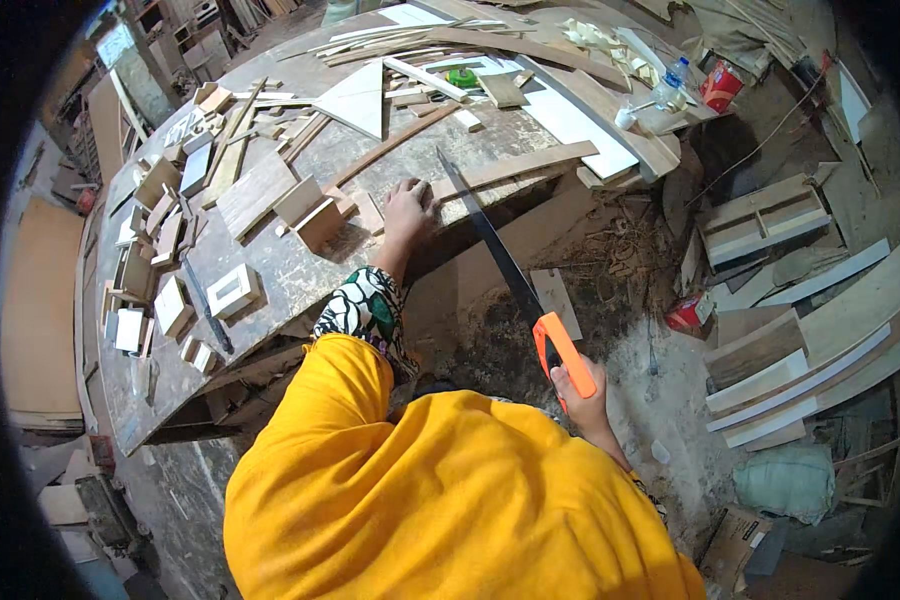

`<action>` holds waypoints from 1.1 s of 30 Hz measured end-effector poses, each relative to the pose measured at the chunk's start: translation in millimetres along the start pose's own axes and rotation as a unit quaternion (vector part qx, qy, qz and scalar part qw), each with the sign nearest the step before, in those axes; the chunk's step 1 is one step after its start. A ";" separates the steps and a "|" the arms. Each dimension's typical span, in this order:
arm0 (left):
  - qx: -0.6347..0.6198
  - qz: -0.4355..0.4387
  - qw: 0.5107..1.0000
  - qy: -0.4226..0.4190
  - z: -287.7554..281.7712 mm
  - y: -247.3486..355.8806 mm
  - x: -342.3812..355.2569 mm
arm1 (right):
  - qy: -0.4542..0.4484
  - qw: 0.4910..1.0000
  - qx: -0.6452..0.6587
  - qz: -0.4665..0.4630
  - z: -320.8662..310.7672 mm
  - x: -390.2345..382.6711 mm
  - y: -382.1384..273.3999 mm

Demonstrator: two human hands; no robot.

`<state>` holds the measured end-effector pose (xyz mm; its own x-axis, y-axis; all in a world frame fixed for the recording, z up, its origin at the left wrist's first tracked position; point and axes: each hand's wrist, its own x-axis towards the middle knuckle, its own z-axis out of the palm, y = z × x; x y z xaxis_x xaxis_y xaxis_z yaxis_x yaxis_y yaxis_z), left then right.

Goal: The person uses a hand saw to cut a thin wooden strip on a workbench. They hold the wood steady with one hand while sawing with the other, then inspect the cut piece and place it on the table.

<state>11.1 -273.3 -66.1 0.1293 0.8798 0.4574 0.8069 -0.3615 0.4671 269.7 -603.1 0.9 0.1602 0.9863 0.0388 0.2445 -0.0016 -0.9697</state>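
Orange-handled saw (pixel 507 268), held in the fingers of the right hand (pixel 585 402), its blade crossing a wooden strip (pixel 525 164) at the counter's (pixel 295 278) edge; the left hand's (pixel 409 211) grip beside it cannot be told. Cutting is judged in hand; firm bracing is required next.

bright orange saw handle (pixel 569 352), dark grey saw blade (pixel 496 243), plain yellow garment (pixel 450 490), black-and-white patterned sleeve (pixel 362 306) with green patches, light brown wooden strip (pixel 522 166), red container (pixel 722 87)
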 end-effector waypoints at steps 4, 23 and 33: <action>0.015 -0.009 1.000 -0.010 0.9 1.6 0.7 | 0.011 0.999 -0.026 -0.029 3.0 -1.0 3.0; -0.007 -0.006 1.000 -0.011 -9.2 14.8 -2.3 | 0.023 1.000 -0.001 0.018 7.5 -7.5 9.4; 0.172 0.020 0.966 -0.190 -20.8 52.3 -1.1 | 0.071 0.996 -0.043 -0.026 14.5 -10.0 4.1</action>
<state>41.2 -299.6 -26.4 0.3145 0.9406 0.1279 0.9323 -0.3314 0.1449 255.2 -610.6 -6.9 0.2779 0.9519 0.1292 0.3366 0.0295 -0.9412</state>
